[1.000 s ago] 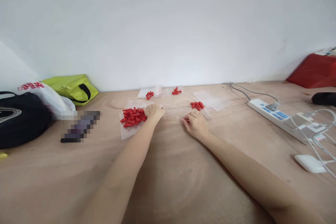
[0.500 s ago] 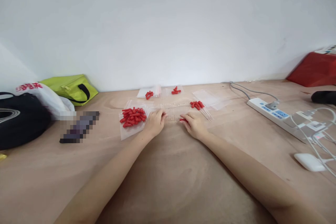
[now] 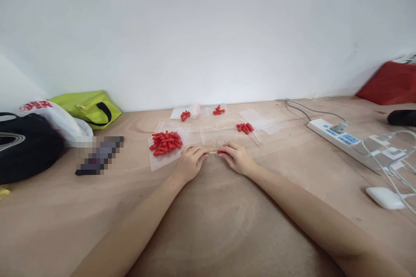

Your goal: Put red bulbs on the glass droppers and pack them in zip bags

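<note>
In the head view, my left hand (image 3: 191, 162) is closed on a thin pale stick (image 3: 212, 152), pinched between thumb and fingers. Opposite it, my right hand (image 3: 238, 158) pinches a small red handle (image 3: 220, 152), mostly covered by the fingertips. Stick and handle lie in one line and appear to meet. Just beyond both hands spreads a row of thin clear sticks (image 3: 217, 135). Left of it is a pile of loose red handles (image 3: 165, 142) on a clear plastic bag (image 3: 157, 165). To the right lie several red-handled sticks (image 3: 245, 128), their pale shafts pointing towards me.
Small groups of red pieces (image 3: 185, 115) sit on plastic bags near the wall. A blurred-out dark object (image 3: 102, 156), a black bag (image 3: 29, 149) and a lime bag (image 3: 87, 108) are left. Rightward are a power strip (image 3: 338, 138), cables and a white charger (image 3: 385, 198).
Both hands have come back from the row of clear sticks towards me and closer together. A pale stick now shows between the left fingers and the red handle.
</note>
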Demonstrator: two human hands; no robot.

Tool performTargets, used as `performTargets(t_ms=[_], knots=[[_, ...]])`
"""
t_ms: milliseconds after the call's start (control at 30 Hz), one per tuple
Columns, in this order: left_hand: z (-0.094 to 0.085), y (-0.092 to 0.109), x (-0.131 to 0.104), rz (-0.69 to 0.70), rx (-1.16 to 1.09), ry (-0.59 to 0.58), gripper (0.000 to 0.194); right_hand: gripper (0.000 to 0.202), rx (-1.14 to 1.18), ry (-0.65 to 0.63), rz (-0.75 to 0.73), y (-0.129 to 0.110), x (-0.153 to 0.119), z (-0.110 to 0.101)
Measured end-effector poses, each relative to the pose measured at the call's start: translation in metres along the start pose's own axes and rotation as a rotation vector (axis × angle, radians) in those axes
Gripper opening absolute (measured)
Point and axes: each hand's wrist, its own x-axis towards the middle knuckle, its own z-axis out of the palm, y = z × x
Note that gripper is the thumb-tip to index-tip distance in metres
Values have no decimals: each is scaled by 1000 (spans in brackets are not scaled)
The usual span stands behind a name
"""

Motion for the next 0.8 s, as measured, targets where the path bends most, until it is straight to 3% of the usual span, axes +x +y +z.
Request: performTargets(t_ms=[500,800], knots=[[2,-3,-2,78,-69,6,21,20,109,-22,-50,1,-1,2],[2,0,0,121,-81,33,19,20,50,-15,-125,2,1,2]])
